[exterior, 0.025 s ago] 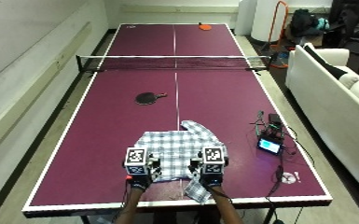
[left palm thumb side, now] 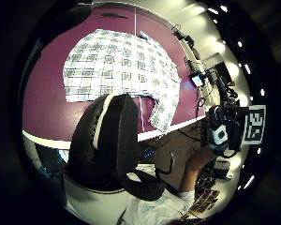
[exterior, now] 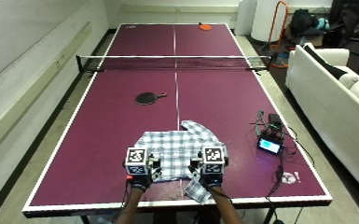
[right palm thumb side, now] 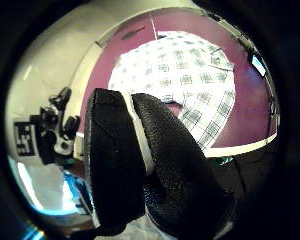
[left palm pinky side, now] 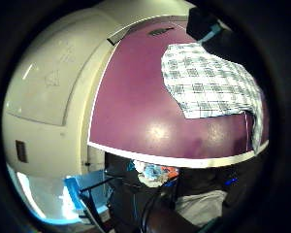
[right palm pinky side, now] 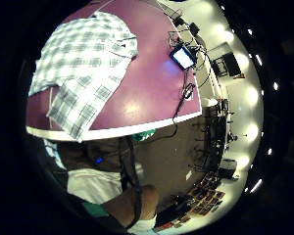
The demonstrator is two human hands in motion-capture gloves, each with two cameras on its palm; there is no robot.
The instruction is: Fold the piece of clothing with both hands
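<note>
A checked shirt (exterior: 180, 148) lies flat on the purple table-tennis table (exterior: 104, 121), down at the near end, just right of the white centre line and close to the near edge. One sleeve points up toward the net (exterior: 173, 62); another flap of cloth (exterior: 199, 190) trails down to the near edge, and in the right little finger side palm view it hangs slightly over the white border.

Both gloved hands are low over the shirt's near hem. The left hand (exterior: 139, 176) sits at the near left corner of the cloth, the right hand (exterior: 209, 175) at the near right part, just above that trailing flap. From above I cannot tell whether either one is touching the fabric. The left thumb side palm view shows black fingers (left palm thumb side: 113, 140) curled in front of the lens with the shirt lying apart beyond them, and the right thumb side view shows the same: curled fingers (right palm thumb side: 155, 165) with no cloth between them. Whether they are closed tight or just relaxed, I cannot tell.

Elsewhere on the table: a dark paddle (exterior: 148, 97) on the left half short of the net, an orange paddle (exterior: 204, 27) at the far end, and a small device with a lit screen (exterior: 270, 145) and cables by the right edge.
</note>
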